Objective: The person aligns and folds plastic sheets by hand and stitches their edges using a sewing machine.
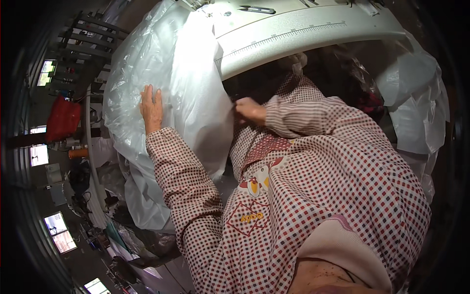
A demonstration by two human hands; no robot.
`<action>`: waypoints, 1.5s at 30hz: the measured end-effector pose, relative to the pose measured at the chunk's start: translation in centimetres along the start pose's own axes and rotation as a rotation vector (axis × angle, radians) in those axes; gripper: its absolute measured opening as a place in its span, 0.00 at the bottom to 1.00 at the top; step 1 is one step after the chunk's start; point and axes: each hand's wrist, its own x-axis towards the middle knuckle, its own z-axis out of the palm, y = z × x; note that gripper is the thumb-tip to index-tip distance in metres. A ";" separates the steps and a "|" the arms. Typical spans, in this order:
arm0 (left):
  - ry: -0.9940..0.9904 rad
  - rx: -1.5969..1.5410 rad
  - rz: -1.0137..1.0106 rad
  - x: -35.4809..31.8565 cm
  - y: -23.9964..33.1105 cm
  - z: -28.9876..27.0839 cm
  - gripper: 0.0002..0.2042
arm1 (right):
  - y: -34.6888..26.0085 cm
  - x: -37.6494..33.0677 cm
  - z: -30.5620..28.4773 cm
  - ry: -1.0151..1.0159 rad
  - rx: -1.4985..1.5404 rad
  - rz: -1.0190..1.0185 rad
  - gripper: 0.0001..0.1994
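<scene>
My left hand (152,108) lies with its fingers stretched out on a big bundle of shiny, see-through plastic film (129,85). Beside it, a white woven-looking sheet (201,98) drapes from the machine table (274,51) toward my lap. Close to the right-hand edge of that sheet is my right hand (250,110), its fingers curled and slightly blurred. What those fingers hold, if anything, is hidden. A bright light falls on the top of the sheet, where part of a machine (196,5) shows at the upper rim.
A printed ruler scale runs along the table's front edge. A small pair of thread snips (257,9) lies on the tabletop. More white plastic sheeting (416,108) hangs at the right. Off to the left are a red bag-like thing (63,118) and an orange thread cone (77,154).
</scene>
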 end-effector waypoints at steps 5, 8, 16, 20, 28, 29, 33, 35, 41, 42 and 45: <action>-0.002 -0.005 0.006 0.6 -0.4 -0.1 0.29 | -3.7 -12.4 -2.8 -0.232 -0.346 -0.729 0.10; 0.007 -0.003 0.021 0.4 -0.6 -0.4 0.29 | -5.8 -17.2 -3.5 -0.548 -0.339 -0.924 0.10; 0.011 -0.264 -0.094 -2.8 3.7 -3.0 0.26 | -1.6 -13.5 -8.8 -0.106 -0.909 -0.471 0.13; 0.187 -0.185 0.076 -7.8 8.9 -5.0 0.21 | -9.3 -16.3 -4.7 0.285 -0.833 -0.898 0.14; 0.263 -0.362 0.034 -14.6 10.1 -3.7 0.05 | -11.4 -9.8 1.3 -0.337 -0.107 -0.359 0.26; 0.263 -0.360 0.036 -14.8 10.2 -4.4 0.05 | -11.5 -9.2 2.4 -0.318 -0.015 -0.239 0.28; 0.188 -0.744 -0.161 -14.5 12.3 -7.6 0.07 | -12.3 -8.3 5.9 -0.326 0.119 -0.193 0.26; 0.124 -0.875 -0.167 -14.1 13.5 -8.9 0.08 | -12.1 -7.8 7.2 -0.391 0.302 -0.211 0.25; 0.056 -0.848 -0.110 -13.8 15.6 -9.8 0.05 | -11.1 -10.1 8.1 -0.696 0.384 -0.311 0.11; -0.001 -0.755 -0.118 -14.2 15.3 -9.8 0.05 | -10.4 -10.6 7.2 -0.738 0.306 -0.323 0.11; -0.092 -0.564 -0.114 -15.3 14.6 -8.7 0.07 | -8.8 -12.2 4.3 -0.751 0.185 -0.288 0.13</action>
